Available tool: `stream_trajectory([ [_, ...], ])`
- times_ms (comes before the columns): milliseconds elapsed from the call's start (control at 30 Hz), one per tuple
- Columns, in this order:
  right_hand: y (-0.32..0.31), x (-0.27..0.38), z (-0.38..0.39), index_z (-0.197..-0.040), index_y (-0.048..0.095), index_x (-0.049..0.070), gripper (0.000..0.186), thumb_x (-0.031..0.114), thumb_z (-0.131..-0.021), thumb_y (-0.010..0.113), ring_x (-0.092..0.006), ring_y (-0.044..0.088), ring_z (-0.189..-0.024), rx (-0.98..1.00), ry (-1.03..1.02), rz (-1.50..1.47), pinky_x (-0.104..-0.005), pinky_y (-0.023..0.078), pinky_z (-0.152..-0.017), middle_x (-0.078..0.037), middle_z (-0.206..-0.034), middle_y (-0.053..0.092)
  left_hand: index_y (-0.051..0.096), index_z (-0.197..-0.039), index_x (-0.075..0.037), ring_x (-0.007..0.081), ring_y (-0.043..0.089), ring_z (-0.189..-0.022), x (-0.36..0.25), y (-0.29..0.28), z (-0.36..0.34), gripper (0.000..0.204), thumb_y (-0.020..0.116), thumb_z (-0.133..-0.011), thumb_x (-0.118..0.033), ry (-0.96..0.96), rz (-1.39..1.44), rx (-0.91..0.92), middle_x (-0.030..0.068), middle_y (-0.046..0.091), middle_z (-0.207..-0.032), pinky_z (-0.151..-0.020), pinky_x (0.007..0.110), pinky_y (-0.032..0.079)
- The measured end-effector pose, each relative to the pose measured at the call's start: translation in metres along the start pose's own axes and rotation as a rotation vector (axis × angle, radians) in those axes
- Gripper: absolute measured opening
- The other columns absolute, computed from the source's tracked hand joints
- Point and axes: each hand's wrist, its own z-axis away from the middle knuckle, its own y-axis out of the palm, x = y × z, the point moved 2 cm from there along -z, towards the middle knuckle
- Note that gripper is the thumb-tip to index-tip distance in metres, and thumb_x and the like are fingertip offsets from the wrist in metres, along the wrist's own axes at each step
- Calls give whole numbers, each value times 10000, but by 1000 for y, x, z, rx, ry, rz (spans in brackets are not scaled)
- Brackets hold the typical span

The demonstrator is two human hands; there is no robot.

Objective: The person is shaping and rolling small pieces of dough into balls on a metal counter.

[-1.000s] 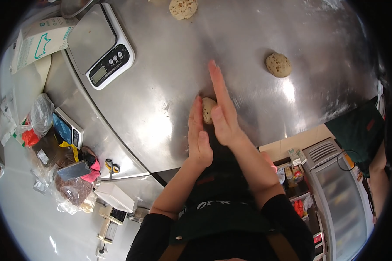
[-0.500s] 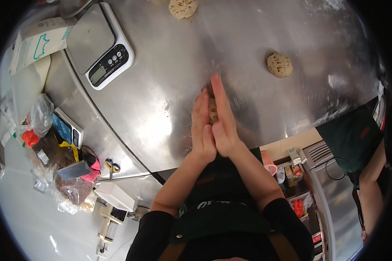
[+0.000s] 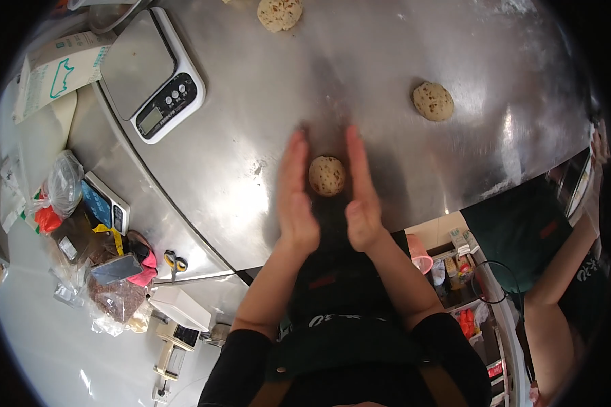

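A round dough ball with brown flecks (image 3: 326, 175) rests on the steel worktop (image 3: 251, 102) directly in front of me. My left hand (image 3: 297, 190) is upright on its left side, fingers straight and slightly blurred. On its other side is my right hand (image 3: 362, 193), also straight-fingered. Both are open, with a visible gap between each hand and the dough. A second dough ball (image 3: 433, 102) lies to the right, and a third (image 3: 280, 13) sits at the far edge of the view.
At left are a scale (image 3: 170, 105), a paper carton (image 3: 58, 68), a smaller scale (image 3: 105, 202), plastic bags (image 3: 66, 180) and scissors (image 3: 176, 264). A co-worker's arm (image 3: 553, 305) and green apron (image 3: 516, 244) are at right, beside shelves (image 3: 458, 285) below the worktop edge.
My hands have moved apart from closely around the dough ball, which now shows fully between them. The co-worker at right has moved further into view.
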Motion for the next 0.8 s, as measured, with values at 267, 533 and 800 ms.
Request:
stream_trajectory([
  [267,-3,-6,-7,-1423,125,-123,740,300,-879,394,-402,125,-1408,77,-51,154,-445,110,-1140,-275,-1502,149,226,-1434,34,313,284,-1358,-15,10,9,637,223,-977,-410,-199,877,-65,202,278,-1472,-1113,407,225],
  [533,-5,-4,-9,-1437,96,-101,735,248,-872,412,-380,138,-1411,107,-19,185,-411,124,-1140,-262,-1511,143,238,-1430,46,323,261,-1373,-13,14,5,625,234,-984,-392,-161,-99,120,204,267,-1479,-1117,412,212],
  [800,7,8,-22,-1437,100,-100,748,396,-942,363,-381,180,-1396,83,-68,149,-418,155,-1127,-254,-1513,141,233,-1432,41,315,255,-1375,-26,21,13,654,193,-983,-433,-189,396,-107,201,252,-1488,-1113,403,212],
])
